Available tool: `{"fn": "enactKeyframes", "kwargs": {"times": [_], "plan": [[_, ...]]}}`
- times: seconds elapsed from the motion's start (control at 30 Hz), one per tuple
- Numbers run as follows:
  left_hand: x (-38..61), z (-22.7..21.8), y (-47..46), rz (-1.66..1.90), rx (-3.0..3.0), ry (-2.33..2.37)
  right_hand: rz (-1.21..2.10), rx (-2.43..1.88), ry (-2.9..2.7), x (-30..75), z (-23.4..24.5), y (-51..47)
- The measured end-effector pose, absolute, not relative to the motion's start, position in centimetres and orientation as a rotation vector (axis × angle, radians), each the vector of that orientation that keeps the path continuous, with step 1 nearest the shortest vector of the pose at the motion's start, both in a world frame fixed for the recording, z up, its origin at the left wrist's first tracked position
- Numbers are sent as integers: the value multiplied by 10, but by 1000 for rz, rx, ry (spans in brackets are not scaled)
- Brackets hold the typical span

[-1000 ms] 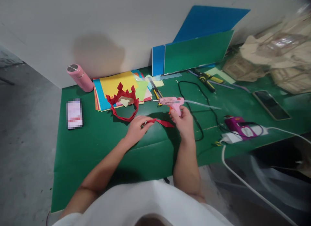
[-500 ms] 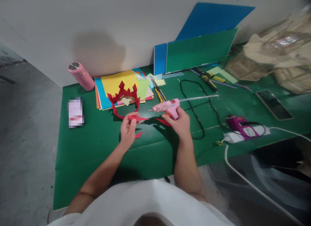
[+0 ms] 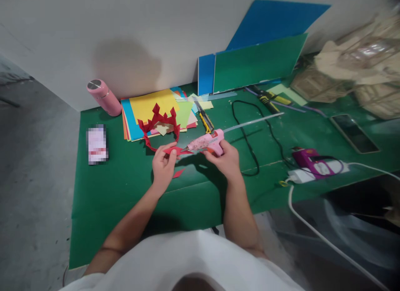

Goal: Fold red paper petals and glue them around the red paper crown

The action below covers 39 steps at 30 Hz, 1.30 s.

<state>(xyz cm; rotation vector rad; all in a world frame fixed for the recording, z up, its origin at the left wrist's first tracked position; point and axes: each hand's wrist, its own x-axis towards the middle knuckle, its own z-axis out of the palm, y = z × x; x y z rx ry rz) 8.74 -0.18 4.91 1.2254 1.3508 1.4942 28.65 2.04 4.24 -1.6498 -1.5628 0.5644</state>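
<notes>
My left hand [image 3: 163, 168] pinches a folded red paper piece [image 3: 175, 150] above the green mat [image 3: 118, 186]. My right hand [image 3: 224, 158] grips a pink hot glue gun [image 3: 206, 142], its nozzle pointing left and touching the red piece. A clear glue stick [image 3: 253, 121] sticks out of the gun's back. A red paper crown [image 3: 159, 126] lies just beyond, partly on a stack of coloured paper [image 3: 150, 105]. A small red scrap [image 3: 178, 173] lies on the mat by my left wrist.
A pink bottle [image 3: 104, 97] lies at the back left near a small card [image 3: 96, 144]. Blue and green boards [image 3: 256, 61] lean on the wall. A black cord [image 3: 250, 132], a yellow cutter [image 3: 204, 121], a power strip with purple plug [image 3: 312, 166] and a phone [image 3: 354, 133] lie to the right.
My right hand lifted the glue gun and swung its nozzle left onto the red piece. My left hand raised the red piece off the mat.
</notes>
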Motion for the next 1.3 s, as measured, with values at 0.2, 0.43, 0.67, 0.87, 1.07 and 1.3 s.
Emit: {"fn": "enactKeyframes", "kwargs": {"times": [0.2,0.43,0.67,0.87,1.07,1.3], "plan": [[86,50,-2,1481,1211,1346,540,-1668,-1590,286,43,20],[83,50,-1,1486,1177,1342,537,-1658,-1599,287,43,20],[82,51,-1,1493,1180,1350,542,-1649,-1607,287,44,20],[83,51,-1,1506,1181,1339,525,-1651,-1621,287,44,20],[82,52,-1,1500,1186,1351,542,-1652,-1633,287,45,19],[82,53,-1,1506,1175,1349,535,-1632,-1645,288,43,20]]}}
